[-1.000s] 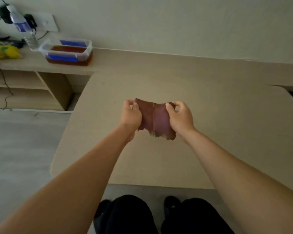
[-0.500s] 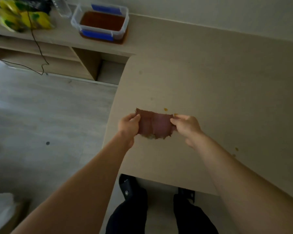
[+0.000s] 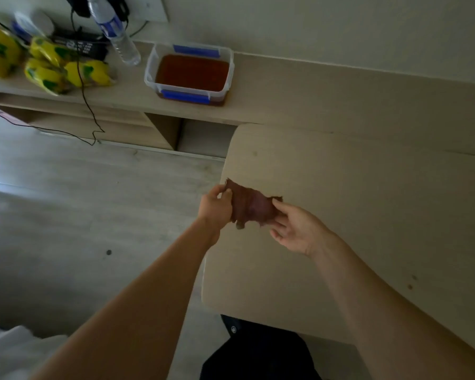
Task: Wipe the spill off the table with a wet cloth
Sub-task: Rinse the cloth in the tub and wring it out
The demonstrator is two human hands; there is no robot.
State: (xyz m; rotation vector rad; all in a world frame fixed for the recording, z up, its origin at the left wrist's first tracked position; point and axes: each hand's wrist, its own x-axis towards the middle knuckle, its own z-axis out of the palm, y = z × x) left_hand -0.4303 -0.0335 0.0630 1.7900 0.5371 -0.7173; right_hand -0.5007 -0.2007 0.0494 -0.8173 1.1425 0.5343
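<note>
A ragged dark maroon cloth (image 3: 248,205) is held in the air over the left edge of the beige table (image 3: 354,215). My left hand (image 3: 214,208) pinches its left edge. My right hand (image 3: 296,229) holds its right side, thumb on top and fingers underneath. Small dark spill spots (image 3: 412,282) lie on the table to the right of my right forearm, and another faint spot (image 3: 255,153) sits near the table's far left corner.
A clear plastic box with blue clips (image 3: 189,74) holding brown liquid stands on the shelf behind the table. A water bottle (image 3: 114,31), yellow packets (image 3: 48,67) and a black cable (image 3: 87,105) lie further left. Grey floor (image 3: 93,215) spreads to the left.
The view has swung left and darkened, so more floor and shelf show. Both hands keep hold of the cloth, now nearer the table's left edge. My right hand's grip has loosened.
</note>
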